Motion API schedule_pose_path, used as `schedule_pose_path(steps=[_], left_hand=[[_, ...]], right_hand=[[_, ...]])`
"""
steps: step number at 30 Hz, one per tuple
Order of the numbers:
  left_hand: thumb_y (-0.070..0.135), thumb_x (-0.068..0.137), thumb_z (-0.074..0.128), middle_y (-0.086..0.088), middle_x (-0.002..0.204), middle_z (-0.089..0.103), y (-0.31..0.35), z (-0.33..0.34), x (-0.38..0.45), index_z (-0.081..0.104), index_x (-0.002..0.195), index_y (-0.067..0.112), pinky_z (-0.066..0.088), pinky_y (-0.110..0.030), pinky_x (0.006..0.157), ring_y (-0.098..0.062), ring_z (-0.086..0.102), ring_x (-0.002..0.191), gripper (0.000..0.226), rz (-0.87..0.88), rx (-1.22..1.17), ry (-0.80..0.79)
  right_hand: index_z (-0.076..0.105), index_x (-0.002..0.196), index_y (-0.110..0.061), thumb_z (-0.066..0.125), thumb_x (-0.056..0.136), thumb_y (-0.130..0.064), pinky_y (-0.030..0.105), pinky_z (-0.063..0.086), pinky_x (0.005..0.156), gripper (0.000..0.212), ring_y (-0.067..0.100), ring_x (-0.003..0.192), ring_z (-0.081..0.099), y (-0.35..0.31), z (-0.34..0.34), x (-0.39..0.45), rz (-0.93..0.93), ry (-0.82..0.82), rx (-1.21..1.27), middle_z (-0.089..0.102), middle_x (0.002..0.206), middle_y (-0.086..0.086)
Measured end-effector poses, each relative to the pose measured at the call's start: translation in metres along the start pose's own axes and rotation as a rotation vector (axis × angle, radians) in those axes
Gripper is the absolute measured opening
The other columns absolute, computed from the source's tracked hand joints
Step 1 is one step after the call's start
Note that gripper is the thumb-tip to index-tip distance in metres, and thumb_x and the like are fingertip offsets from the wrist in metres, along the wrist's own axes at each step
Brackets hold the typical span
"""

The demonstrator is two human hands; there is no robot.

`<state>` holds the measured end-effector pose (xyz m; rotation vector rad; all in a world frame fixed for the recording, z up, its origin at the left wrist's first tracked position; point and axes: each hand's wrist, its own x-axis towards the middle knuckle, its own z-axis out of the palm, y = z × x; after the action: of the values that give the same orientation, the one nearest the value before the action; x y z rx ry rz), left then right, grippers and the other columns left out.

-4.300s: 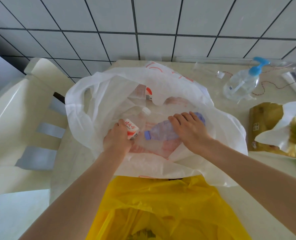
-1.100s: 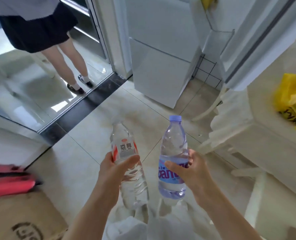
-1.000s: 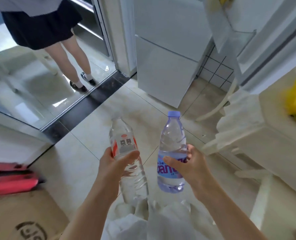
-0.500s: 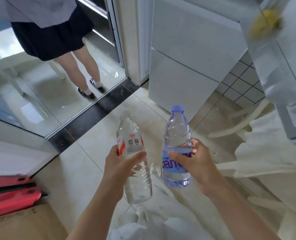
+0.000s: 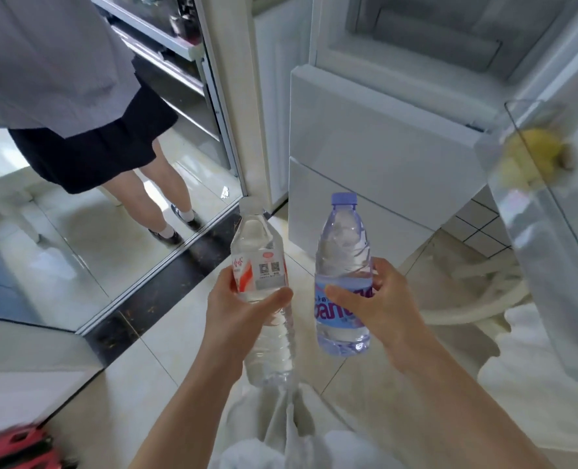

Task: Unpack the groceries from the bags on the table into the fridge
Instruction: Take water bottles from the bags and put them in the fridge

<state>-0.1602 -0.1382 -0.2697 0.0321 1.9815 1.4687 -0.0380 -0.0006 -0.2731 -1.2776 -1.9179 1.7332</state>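
Note:
My left hand [image 5: 237, 311] grips a clear water bottle with a red and white label [image 5: 264, 265], held upright. My right hand [image 5: 379, 306] grips a bluish water bottle with a purple cap [image 5: 343, 252], also upright. Both bottles hang over the floor in front of the white fridge [image 5: 382, 157]. The fridge's upper compartment [image 5: 433, 38] stands open above its closed lower drawers. At the right, the open fridge door [image 5: 551, 231] has a clear shelf with a blurred yellow item [image 5: 534, 154] in it.
Another person [image 5: 88, 130] in a grey top and dark skirt stands at the left beyond a dark threshold strip [image 5: 165, 282]. A white plastic chair [image 5: 477, 292] sits at the right below the fridge door. Something red [image 5: 13, 448] lies at the bottom left.
I took both bottles out of the white bag on the table and turned to the fridge. Over the last second the fridge has come closer, and its open door is now at my right.

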Motion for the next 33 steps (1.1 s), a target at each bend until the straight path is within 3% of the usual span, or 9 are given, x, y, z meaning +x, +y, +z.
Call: schedule_pose_path(steps=[7, 12, 16, 21, 25, 29, 33], left_hand=[[0.015, 0.064, 0.088, 0.012, 0.089, 0.069, 0.062, 0.014, 0.091, 0.059, 0.104, 0.03, 0.046, -0.011, 0.055, 0.001, 0.067, 0.073, 0.052, 0.116, 0.092, -0.104], [0.013, 0.063, 0.087, 0.006, 0.09, 0.07, 0.115, 0.021, 0.162, 0.059, 0.103, 0.023, 0.05, -0.019, 0.063, -0.006, 0.067, 0.076, 0.05, 0.221, 0.164, -0.214], [0.014, 0.064, 0.087, 0.009, 0.091, 0.068, 0.16, 0.029, 0.207, 0.057, 0.107, 0.02, 0.049, -0.017, 0.064, -0.007, 0.066, 0.079, 0.053, 0.309, 0.222, -0.306], [0.015, 0.062, 0.088, 0.009, 0.089, 0.068, 0.217, 0.052, 0.247, 0.058, 0.107, 0.021, 0.048, -0.013, 0.057, -0.003, 0.067, 0.074, 0.054, 0.39, 0.239, -0.412], [0.014, 0.061, 0.088, 0.011, 0.086, 0.069, 0.259, 0.075, 0.262, 0.058, 0.101, 0.027, 0.049, -0.016, 0.06, 0.003, 0.066, 0.07, 0.052, 0.451, 0.21, -0.476], [0.014, 0.061, 0.088, 0.011, 0.087, 0.069, 0.305, 0.116, 0.278, 0.056, 0.1, 0.028, 0.051, -0.017, 0.06, -0.002, 0.068, 0.072, 0.053, 0.539, 0.167, -0.535], [0.012, 0.06, 0.089, 0.007, 0.085, 0.07, 0.348, 0.16, 0.291, 0.057, 0.1, 0.025, 0.053, -0.019, 0.059, -0.004, 0.07, 0.071, 0.053, 0.624, 0.108, -0.582]], right_hand=[[0.053, 0.089, -0.031, 0.081, 0.072, -0.013, 0.011, 0.052, 0.056, 0.037, -0.002, 0.068, 0.066, -0.045, 0.01, 0.073, -0.007, 0.11, 0.112, 0.066, 0.086, -0.012], [0.055, 0.096, -0.026, 0.082, 0.071, -0.014, 0.014, 0.054, 0.057, 0.039, 0.001, 0.072, 0.068, -0.083, 0.023, 0.125, -0.016, 0.25, 0.151, 0.068, 0.09, -0.007], [0.055, 0.091, -0.029, 0.083, 0.07, -0.017, 0.018, 0.056, 0.062, 0.038, 0.006, 0.077, 0.068, -0.113, 0.028, 0.156, -0.026, 0.366, 0.157, 0.068, 0.09, -0.007], [0.054, 0.095, -0.03, 0.085, 0.067, -0.023, 0.009, 0.05, 0.053, 0.042, 0.001, 0.074, 0.065, -0.151, 0.018, 0.181, -0.053, 0.497, 0.148, 0.066, 0.089, -0.013], [0.058, 0.095, -0.029, 0.087, 0.063, -0.021, 0.017, 0.056, 0.059, 0.044, 0.0, 0.076, 0.069, -0.176, 0.002, 0.197, -0.093, 0.56, 0.205, 0.07, 0.085, -0.012], [0.059, 0.099, -0.026, 0.087, 0.062, -0.023, 0.016, 0.055, 0.057, 0.046, -0.004, 0.077, 0.068, -0.206, -0.031, 0.224, -0.154, 0.654, 0.19, 0.07, 0.085, -0.013], [0.06, 0.108, -0.02, 0.087, 0.062, -0.021, 0.027, 0.058, 0.065, 0.054, 0.007, 0.08, 0.071, -0.236, -0.07, 0.257, -0.248, 0.707, 0.231, 0.072, 0.093, -0.005]])
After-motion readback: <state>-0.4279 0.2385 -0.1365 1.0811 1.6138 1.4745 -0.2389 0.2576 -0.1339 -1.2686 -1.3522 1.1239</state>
